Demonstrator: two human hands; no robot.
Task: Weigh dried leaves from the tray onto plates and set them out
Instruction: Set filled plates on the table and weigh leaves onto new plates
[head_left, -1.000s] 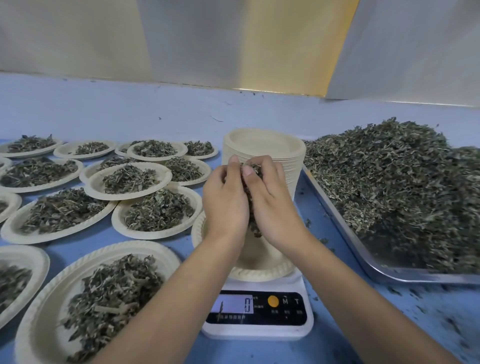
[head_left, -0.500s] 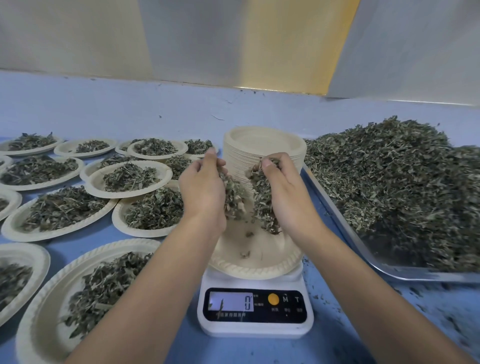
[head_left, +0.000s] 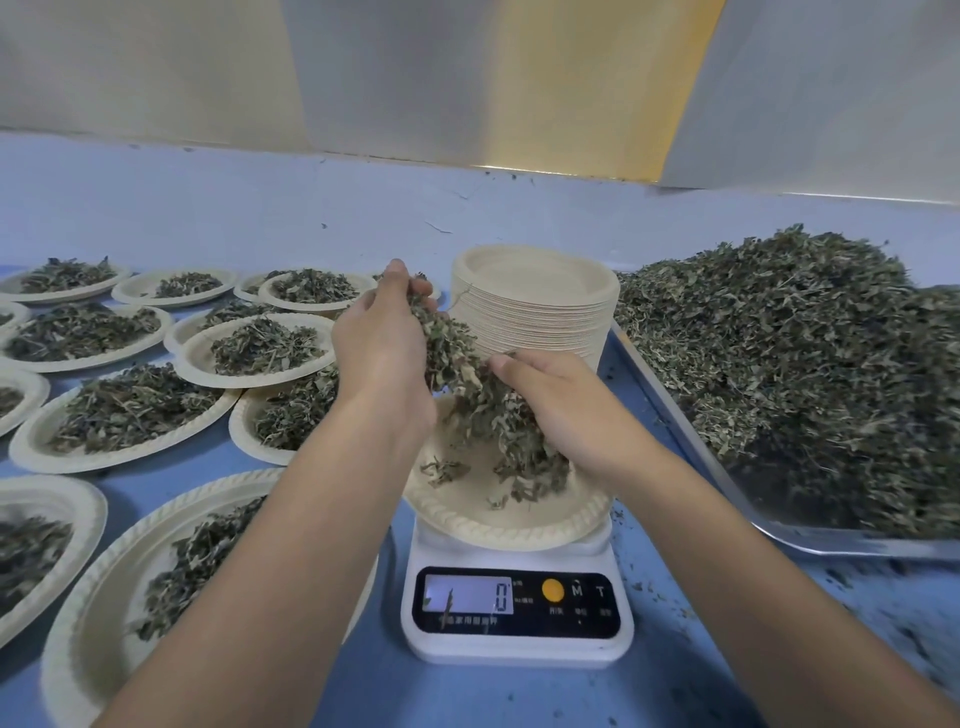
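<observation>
You are holding dried leaves (head_left: 478, 410) cupped between your left hand (head_left: 382, 358) and right hand (head_left: 563, 410), directly above the paper plate (head_left: 509, 530) on the digital scale (head_left: 519, 639), with the right hand lower and nearer.

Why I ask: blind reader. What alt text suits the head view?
A left hand and right hand hold a clump of dried green leaves over a beige paper plate on a white digital scale reading 0. Leaf-heaped steel tray right, stacked empty plates behind, filled plates left.
</observation>
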